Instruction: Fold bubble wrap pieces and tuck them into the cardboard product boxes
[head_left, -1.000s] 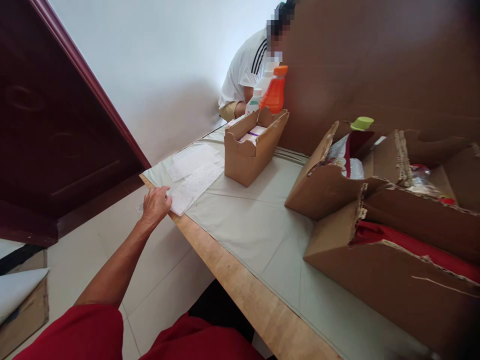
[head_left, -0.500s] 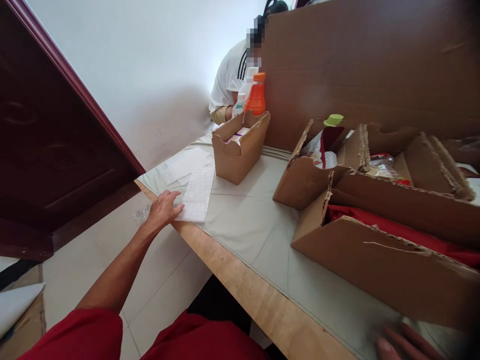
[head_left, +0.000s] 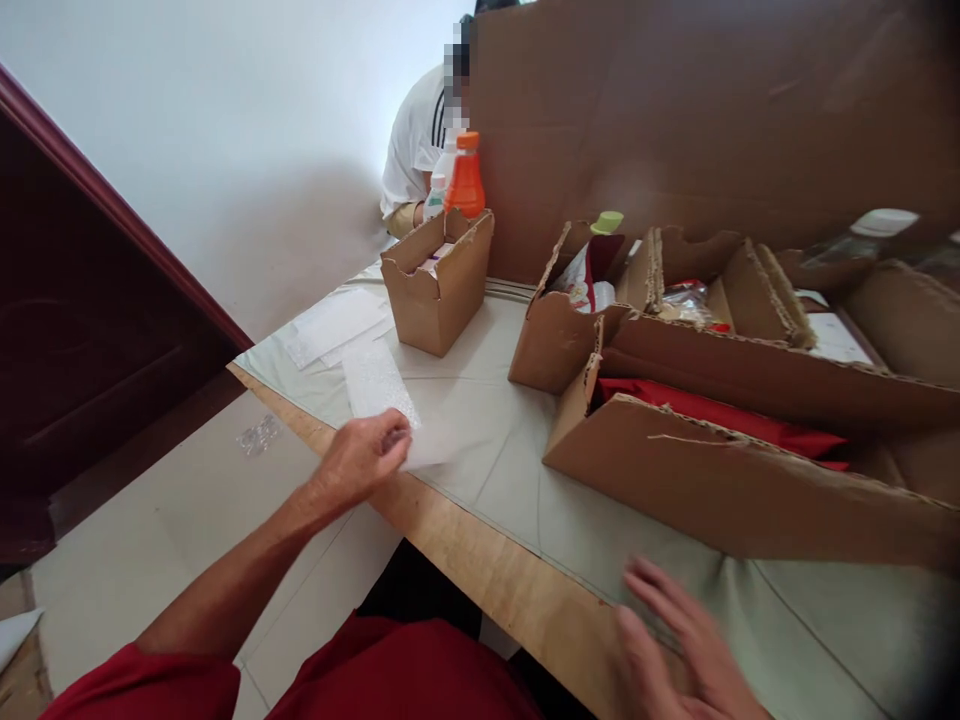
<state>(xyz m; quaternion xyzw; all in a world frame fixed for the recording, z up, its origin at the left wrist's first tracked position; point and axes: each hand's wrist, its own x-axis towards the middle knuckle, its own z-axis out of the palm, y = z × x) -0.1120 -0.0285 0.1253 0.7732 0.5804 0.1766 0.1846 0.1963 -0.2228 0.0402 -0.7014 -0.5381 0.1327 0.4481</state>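
My left hand (head_left: 364,457) pinches the near end of a bubble-wrap sheet (head_left: 379,390) at the table's front edge, and the sheet lies flat on the pale cloth. More flat bubble-wrap sheets (head_left: 336,324) rest further back at the table's left corner. Blurred at the bottom of the view, my right hand (head_left: 679,647) lies open on the cloth near the wooden table edge (head_left: 480,568), holding nothing. It is in front of a long torn cardboard box (head_left: 742,480) with red material inside.
A small open cardboard box (head_left: 437,290) stands at the back, with an orange bottle (head_left: 466,180) behind it. Other torn boxes (head_left: 559,335) and a tall cardboard sheet (head_left: 712,110) fill the right. Another person in a white shirt (head_left: 414,140) sits beyond. A dark door (head_left: 82,320) is at left.
My left hand has drawn one bubble-wrap sheet off the pile and towards me along the table edge. My right hand has come into view at the bottom right.
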